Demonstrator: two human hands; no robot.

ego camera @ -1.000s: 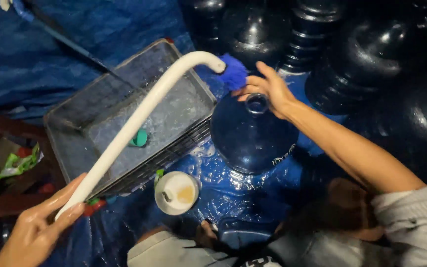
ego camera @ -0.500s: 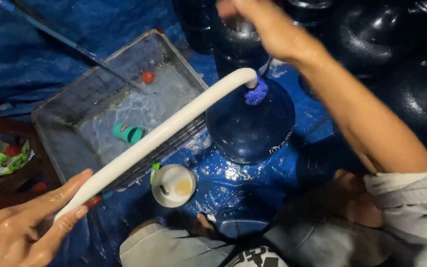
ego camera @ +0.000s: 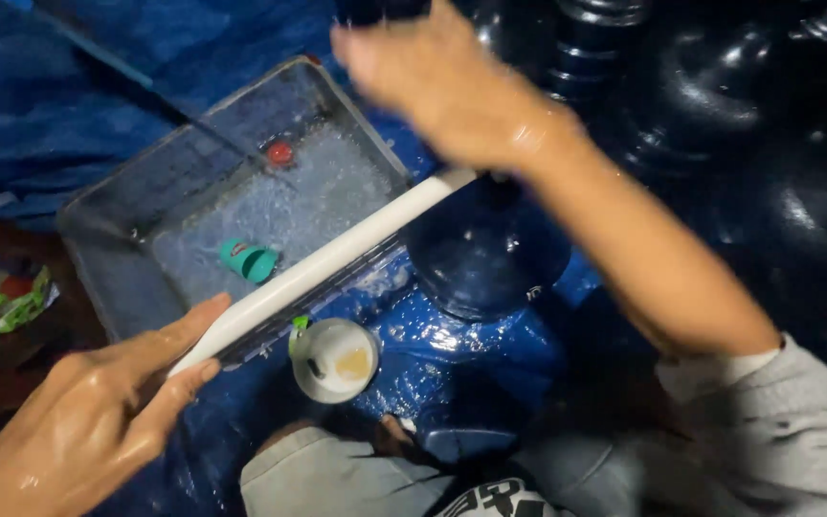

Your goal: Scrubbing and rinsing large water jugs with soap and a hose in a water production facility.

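Head view: a white pipe [ego camera: 323,263] is gripped at its near end by the wet left hand [ego camera: 88,421] and slanted across the grey tray [ego camera: 112,278] so its far end meets the blue water jug [ego camera: 485,254] beside the tray, above which the blurred right hand [ego camera: 437,81] is raised, fingers loosely spread, empty.

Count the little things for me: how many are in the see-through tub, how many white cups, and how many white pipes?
Little caps in the clear tub: 2, a green cap and a red cap
White cup on the blue sheet: 1
White pipe, held by the left hand: 1
Total: 4
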